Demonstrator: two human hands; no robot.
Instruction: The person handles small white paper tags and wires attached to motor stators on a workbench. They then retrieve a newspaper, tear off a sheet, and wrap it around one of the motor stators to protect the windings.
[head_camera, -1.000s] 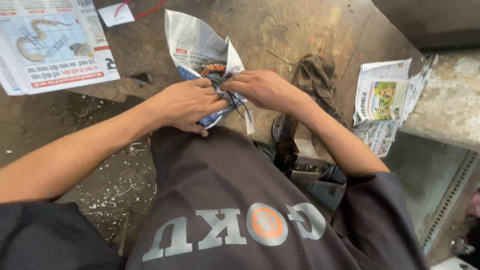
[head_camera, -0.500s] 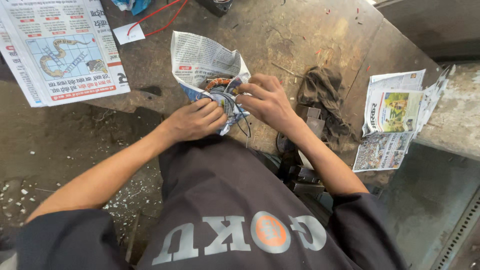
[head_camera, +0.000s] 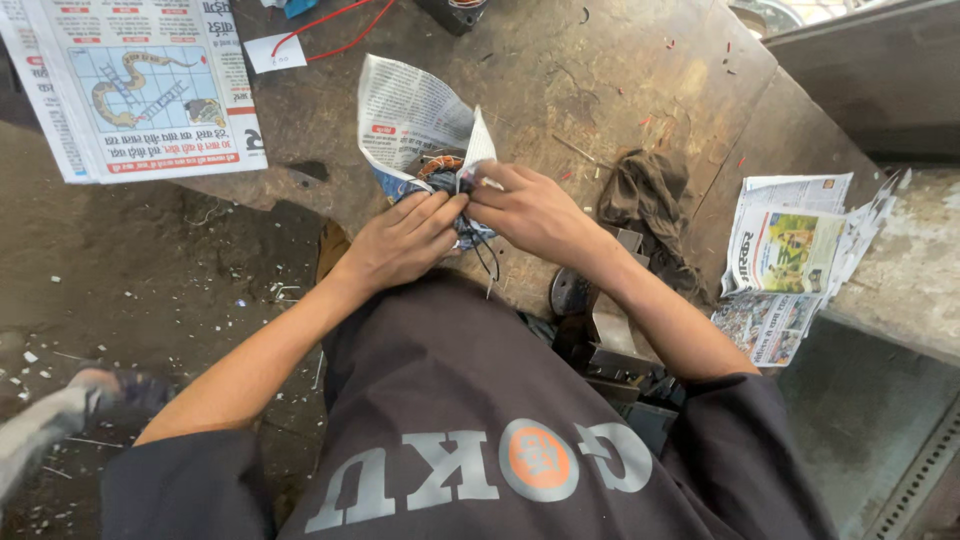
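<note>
- The left hand (head_camera: 405, 243) pinches the crumpled newspaper sheet (head_camera: 415, 125) wrapped around a copper-wound coil (head_camera: 438, 165) (mostly hidden).
- The right hand (head_camera: 528, 210) grips the wrap's other edge, fingers closed.
- The bundle sits on the worn brown workbench (head_camera: 600, 70), near a dark rag (head_camera: 645, 200).

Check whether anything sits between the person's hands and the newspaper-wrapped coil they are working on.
Nothing visible does. The left hand and right hand both rest directly on the newspaper-wrapped coil at the bench edge. The dark rag lies off to the side.
</note>
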